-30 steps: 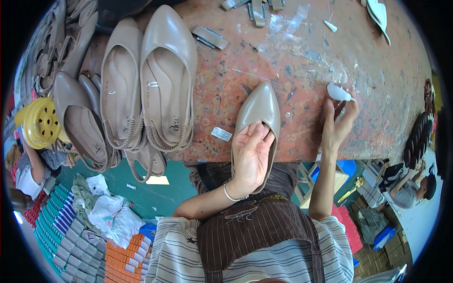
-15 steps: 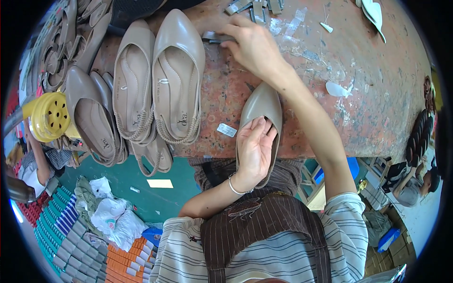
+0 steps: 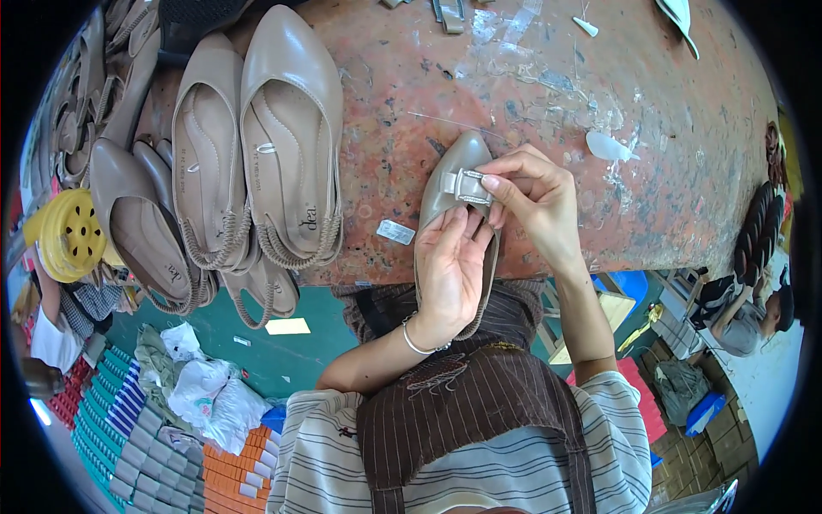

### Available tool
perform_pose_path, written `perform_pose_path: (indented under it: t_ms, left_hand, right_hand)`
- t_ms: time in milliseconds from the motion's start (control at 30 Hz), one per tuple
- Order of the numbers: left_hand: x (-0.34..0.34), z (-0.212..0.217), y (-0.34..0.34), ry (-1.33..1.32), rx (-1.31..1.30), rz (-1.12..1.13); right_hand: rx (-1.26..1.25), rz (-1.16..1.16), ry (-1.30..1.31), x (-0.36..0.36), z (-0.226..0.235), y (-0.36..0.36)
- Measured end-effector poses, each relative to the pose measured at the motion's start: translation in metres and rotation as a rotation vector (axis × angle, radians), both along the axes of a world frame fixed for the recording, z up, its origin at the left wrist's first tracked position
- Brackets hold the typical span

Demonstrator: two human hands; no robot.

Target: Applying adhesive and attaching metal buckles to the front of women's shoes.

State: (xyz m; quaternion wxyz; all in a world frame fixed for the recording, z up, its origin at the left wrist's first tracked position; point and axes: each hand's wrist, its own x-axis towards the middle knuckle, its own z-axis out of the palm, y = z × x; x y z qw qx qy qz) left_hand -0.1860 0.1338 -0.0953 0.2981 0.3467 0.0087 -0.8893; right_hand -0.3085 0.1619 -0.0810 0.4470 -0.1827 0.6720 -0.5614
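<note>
A taupe slingback flat [image 3: 463, 154] with a pointed toe lies at the table's front edge, toe facing away from me. My left hand [image 3: 449, 278] is closed on it, with the fingertips tucked inside the opening behind the toe. Between thumb and fingers my right hand [image 3: 541, 206] pinches a buckle ornament [image 3: 468, 186], a light strap piece with a rectangular frame. The ornament rests across the top of the toe, just in front of the opening.
Several matching flats [image 3: 292, 171] stand to the left. More buckle pieces [image 3: 449, 14] lie at the far edge of view. A small label [image 3: 396, 231], a translucent plastic scrap [image 3: 609, 146] and a white nozzle tip [image 3: 586, 26] are on the table [image 3: 385, 128]. A yellow perforated object [image 3: 73, 233] stands left.
My right hand has come back from the far side of the table with a buckle ornament and set it against the toe. My left hand stays on the flat.
</note>
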Motion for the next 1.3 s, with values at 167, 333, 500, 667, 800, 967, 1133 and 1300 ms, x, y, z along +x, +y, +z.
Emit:
perform_pose_path:
  t_ms: [167, 333, 500, 667, 800, 967, 1133, 1300]
  left_hand:
    - [0.002, 0.001, 0.001, 0.018, 0.003, 0.018]
    - [-0.001, 0.005, -0.002, -0.014, 0.042, 0.007]
    - [-0.004, 0.010, -0.011, -0.085, 0.089, -0.018]
    - [-0.001, 0.013, -0.009, -0.150, 0.056, -0.089]
    - [0.017, 0.024, 0.000, -0.051, 0.033, -0.171]
    - [0.048, 0.073, -0.016, 0.151, 0.056, -0.303]
    - [0.072, 0.143, -0.112, 0.158, -0.356, -0.217]
    - [0.089, 0.234, -0.354, 0.210, -0.941, -0.251]
  right_hand:
    - [0.039, 0.036, 0.154, 0.003, -0.003, -0.002]
    - [0.045, 0.040, 0.315, 0.007, -0.004, -0.002]
    - [0.035, 0.081, 0.491, 0.010, -0.004, -0.005]
    - [-0.049, -0.149, 0.330, 0.019, -0.001, 0.008]
    - [-0.174, -0.467, 0.133, 0.018, -0.003, 0.035]
    - [-0.163, -0.481, 0.127, 0.022, -0.026, 0.055]
    - [-0.069, -0.228, 0.190, 0.034, -0.020, 0.047]
    - [-0.086, 0.015, 0.104, 0.058, 0.005, 0.003]
